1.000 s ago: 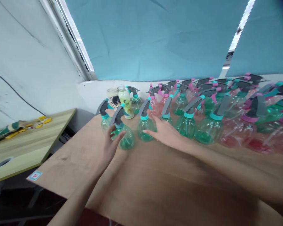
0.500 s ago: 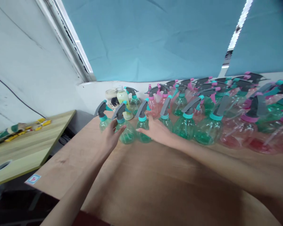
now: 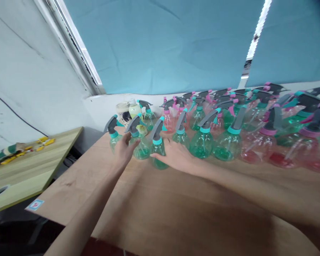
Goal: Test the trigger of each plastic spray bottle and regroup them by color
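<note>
The left hand (image 3: pixel 123 150), thumb and fingers parted, sits at the 9 o'clock side of an upright green spray bottle (image 3: pixel 142 149); whether it grips, I cannot tell. At that bottle's 4 o'clock on the surface (image 3: pixel 176 206), the right hand (image 3: pixel 178 155) is curled round a second bottle (image 3: pixel 160 163). That round body is best held lightly and level, clear of the trigger (image 3: pixel 164 123). The leftmost bottle (image 3: pixel 113 142) is partly hidden behind the left hand; the right fingertips are hard to make out; toward 3 o'clock, pink bottles (image 3: pixel 258 153) overlap and blur.

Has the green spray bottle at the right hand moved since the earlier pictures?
Yes: judged against the white wall, the green spray bottle at the right hand has come toward the person.
</note>
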`<state>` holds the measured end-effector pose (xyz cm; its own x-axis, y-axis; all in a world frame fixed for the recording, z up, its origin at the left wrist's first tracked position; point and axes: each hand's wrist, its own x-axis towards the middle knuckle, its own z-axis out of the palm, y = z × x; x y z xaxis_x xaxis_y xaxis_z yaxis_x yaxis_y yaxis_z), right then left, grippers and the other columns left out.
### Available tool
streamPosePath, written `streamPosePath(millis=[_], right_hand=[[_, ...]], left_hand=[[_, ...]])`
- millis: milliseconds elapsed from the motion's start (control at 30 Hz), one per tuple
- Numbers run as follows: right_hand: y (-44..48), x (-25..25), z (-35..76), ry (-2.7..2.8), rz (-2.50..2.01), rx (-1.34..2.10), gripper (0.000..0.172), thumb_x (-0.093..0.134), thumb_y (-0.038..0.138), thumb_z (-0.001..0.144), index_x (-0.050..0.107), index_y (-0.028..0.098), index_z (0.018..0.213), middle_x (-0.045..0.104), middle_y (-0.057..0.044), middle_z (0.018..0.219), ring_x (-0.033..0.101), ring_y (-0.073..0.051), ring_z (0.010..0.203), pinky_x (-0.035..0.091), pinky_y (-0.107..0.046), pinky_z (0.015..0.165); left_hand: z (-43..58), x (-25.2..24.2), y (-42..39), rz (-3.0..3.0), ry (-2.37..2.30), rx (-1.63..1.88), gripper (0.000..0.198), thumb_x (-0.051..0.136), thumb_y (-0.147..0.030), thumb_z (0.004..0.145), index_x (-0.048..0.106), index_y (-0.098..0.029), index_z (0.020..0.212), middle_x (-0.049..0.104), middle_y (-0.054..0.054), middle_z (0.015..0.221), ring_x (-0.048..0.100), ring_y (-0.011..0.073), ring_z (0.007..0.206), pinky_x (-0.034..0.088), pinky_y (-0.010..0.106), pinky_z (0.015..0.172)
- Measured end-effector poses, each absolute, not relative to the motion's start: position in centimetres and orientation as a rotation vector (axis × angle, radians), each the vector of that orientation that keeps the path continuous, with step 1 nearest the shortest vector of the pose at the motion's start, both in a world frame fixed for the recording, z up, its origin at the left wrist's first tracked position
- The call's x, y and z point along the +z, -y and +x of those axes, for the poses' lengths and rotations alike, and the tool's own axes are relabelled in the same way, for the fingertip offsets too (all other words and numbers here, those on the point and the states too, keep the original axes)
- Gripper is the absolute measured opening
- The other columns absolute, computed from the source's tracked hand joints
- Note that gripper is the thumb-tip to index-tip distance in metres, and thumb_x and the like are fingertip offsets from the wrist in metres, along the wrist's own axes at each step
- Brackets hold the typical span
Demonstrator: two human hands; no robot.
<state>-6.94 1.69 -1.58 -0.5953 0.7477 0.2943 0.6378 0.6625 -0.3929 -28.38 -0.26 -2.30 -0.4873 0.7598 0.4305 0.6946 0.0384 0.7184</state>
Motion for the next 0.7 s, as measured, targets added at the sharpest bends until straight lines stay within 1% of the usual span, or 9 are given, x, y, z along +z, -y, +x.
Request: streamPosePath(millis=[100,167,233,333,433,567,667,700], right_hand=[[-0.7,-1.6,-6.1,2.468,-1.072,0.293,0.065,0.053,0.055,0.085,0.052,0.002,0.123,0.064,-0.024,0.109,0.066,-0.036,0.087,0.049,-0.041,0.063],[-0.2,-1.7,-5.5,2.478,-1.058,0.264,0.064,0.052,0.056,0.085,0.052,0.003,0.122,0.064,-0.024,0.107,0.066,-0.036,0.085,0.049,-0.042,0.063],[0.3,-1.9,-4.8,2.480,-1.041,0.243,0.065,0.050,0.058,0.085,0.050,0.005,0.124,0.064,-0.022,0.107,0.066,-0.035,0.083,0.049,-0.042,0.062],[1.0,-2.4,-3.6,2.471,-1.023,0.218,0.066,0.049,0.060,0.084,0.050,0.008,0.124,0.065,-0.020,0.106,0.066,-0.034,0.084,0.049,-0.041,0.062],[1.6,-2.9,-2.2,2.448,-1.022,0.196,0.067,0.047,0.062,0.083,0.051,0.007,0.122,0.064,-0.020,0.108,0.065,-0.035,0.086,0.049,-0.042,0.064],[2.2,-3.4,-0.8,2.416,-1.032,0.171,0.070,0.045,0.063,0.084,0.050,0.006,0.123,0.062,-0.021,0.113,0.065,-0.035,0.087,0.050,-0.043,0.065],[2.3,-3.6,-0.4,2.401,-1.037,0.165,0.069,0.045,0.064,0.083,0.052,0.007,0.120,0.063,-0.020,0.109,0.065,-0.035,0.085,0.051,-0.044,0.063],[2.3,-3.6,-0.3,2.397,-1.034,0.166,0.069,0.045,0.064,0.083,0.053,0.007,0.119,0.064,-0.020,0.108,0.065,-0.035,0.086,0.051,-0.043,0.063]], left_hand=[[-28.1,-2.0,1.1,1.506,-2.156,1.504,0.048,0.065,-0.041,0.071,0.060,-0.018,0.113,0.065,0.010,0.122,0.059,0.0294,0.115,0.049,0.040,0.093],[-27.8,-1.8,1.9,1.490,-2.140,1.522,0.050,0.063,-0.041,0.073,0.058,-0.016,0.116,0.061,0.013,0.127,0.057,0.0301,0.119,0.048,0.041,0.096],[-27.5,-1.6,2.8,1.494,-2.141,1.527,0.050,0.061,-0.041,0.074,0.057,-0.016,0.117,0.060,0.014,0.129,0.055,0.0304,0.121,0.048,0.042,0.097],[-27.1,-1.7,3.6,1.526,-2.177,1.514,0.050,0.061,-0.040,0.074,0.055,-0.018,0.118,0.059,0.013,0.130,0.055,0.0295,0.121,0.047,0.042,0.098],[-26.8,-2.0,3.4,1.563,-2.274,1.484,0.058,0.063,-0.041,0.074,0.049,-0.015,0.124,0.057,0.016,0.131,0.053,0.0293,0.122,0.044,0.043,0.102],[-26.3,-2.0,2.2,1.609,-2.457,1.380,0.074,0.071,-0.041,0.071,0.042,-0.009,0.131,0.052,0.021,0.132,0.048,0.0346,0.125,0.038,0.050,0.104],[-26.1,-1.9,1.6,1.607,-2.544,1.266,0.080,0.075,-0.039,0.070,0.040,-0.004,0.132,0.056,0.023,0.124,0.051,0.0361,0.119,0.041,0.051,0.100],[-26.1,-1.9,1.5,1.602,-2.562,1.229,0.075,0.074,-0.039,0.073,0.041,-0.005,0.131,0.058,0.021,0.121,0.054,0.0345,0.116,0.044,0.050,0.097]])
